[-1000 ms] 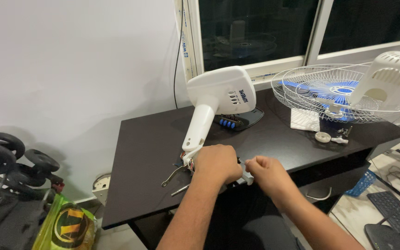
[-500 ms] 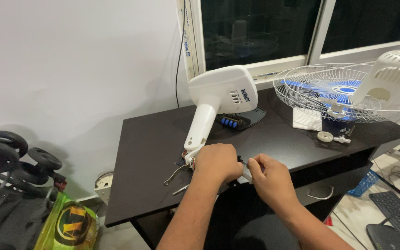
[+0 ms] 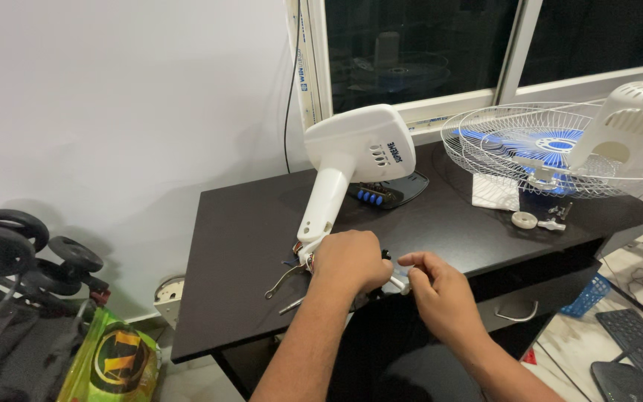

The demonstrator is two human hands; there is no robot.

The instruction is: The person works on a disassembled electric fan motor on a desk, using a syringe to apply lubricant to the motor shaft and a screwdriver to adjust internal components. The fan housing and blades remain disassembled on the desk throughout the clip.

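Dark tabletop carrying white fan base and neck, lying tilted with the neck's lower end at the near edge; likely light, rigid plastic, best taken by the neck, exposed wires at the end probably fragile. Left hand clenched over that wired end; right hand pinching a small part just beside it. Wire fan guard with blue blades, white motor cover, pliers and small screws near, none blocking.
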